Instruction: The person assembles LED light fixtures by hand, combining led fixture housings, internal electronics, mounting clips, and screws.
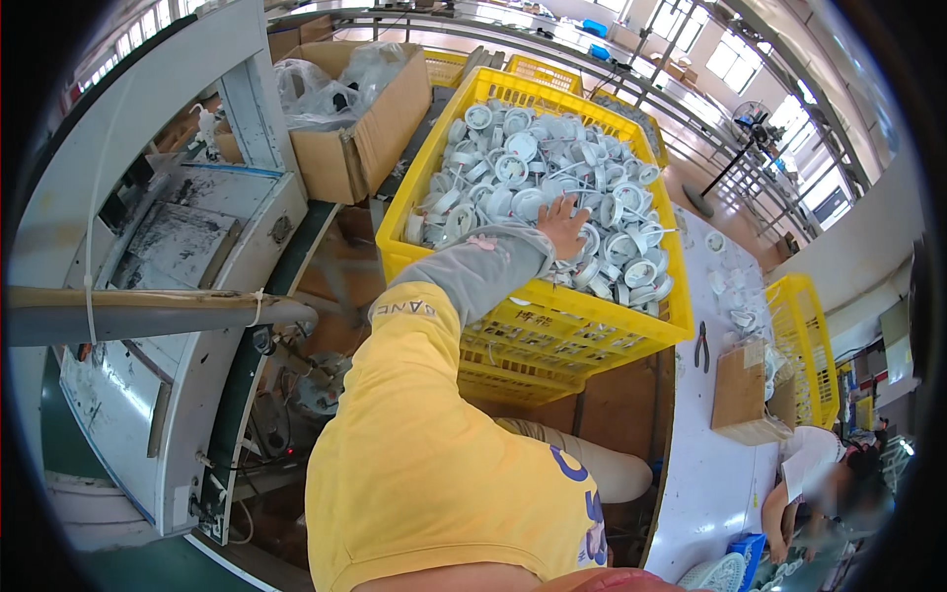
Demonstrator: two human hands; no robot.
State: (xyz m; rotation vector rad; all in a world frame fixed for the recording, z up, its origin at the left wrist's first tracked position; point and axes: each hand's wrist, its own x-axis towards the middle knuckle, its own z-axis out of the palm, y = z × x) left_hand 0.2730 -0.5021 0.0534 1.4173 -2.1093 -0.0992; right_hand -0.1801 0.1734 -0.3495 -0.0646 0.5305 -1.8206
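My left hand [564, 227], at the end of a grey cuff and yellow sleeve, reaches onto a heap of small round white plastic parts with short thin wires [513, 170]. Its fingers are spread over the parts, and I see nothing gripped in them, though what lies under the palm is hidden. The heap fills a yellow plastic crate [538, 326] with slotted walls, which sits on another yellow crate. My right hand is out of view.
An open cardboard box [370, 148] with clear plastic bags stands left of the crate. On the white table [710, 434] are black-handled pliers [701, 345], loose white parts and a small cardboard box [742, 395]. A co-worker [814, 474] bends over at the lower right. White machinery [178, 227] borders the left.
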